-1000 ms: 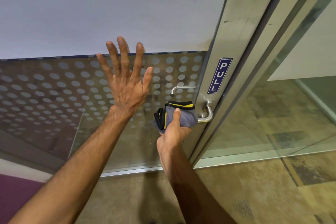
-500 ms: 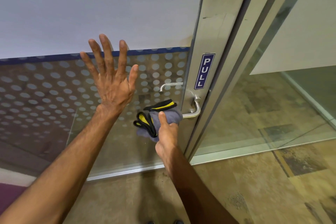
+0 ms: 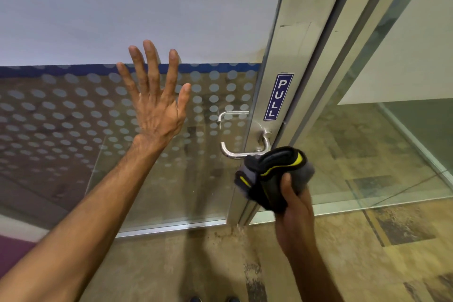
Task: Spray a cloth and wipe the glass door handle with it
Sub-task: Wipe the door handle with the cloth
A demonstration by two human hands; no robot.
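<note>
My right hand [image 3: 295,213] grips a folded grey cloth [image 3: 274,174] with black and yellow trim, held just below and to the right of the steel door handle [image 3: 241,153]. The cloth's top edge overlaps the handle's right end; contact cannot be told. The handle sits on the metal stile of a glass door [image 3: 171,167] with a frosted dot pattern. My left hand [image 3: 157,100] is spread flat against the glass, left of the handle, fingers apart and empty. No spray bottle is in view.
A blue PULL sign [image 3: 278,97] is stuck on the metal stile [image 3: 289,39] above the handle. A second handle [image 3: 230,115] shows through the glass on the far side. A fixed glass panel [image 3: 367,154] stands to the right. Patterned carpet [image 3: 196,265] lies underfoot.
My right hand has slid the cloth rightward off the handle's left part, uncovering the bar, and now holds it lower right. My left hand stays spread on the glass.
</note>
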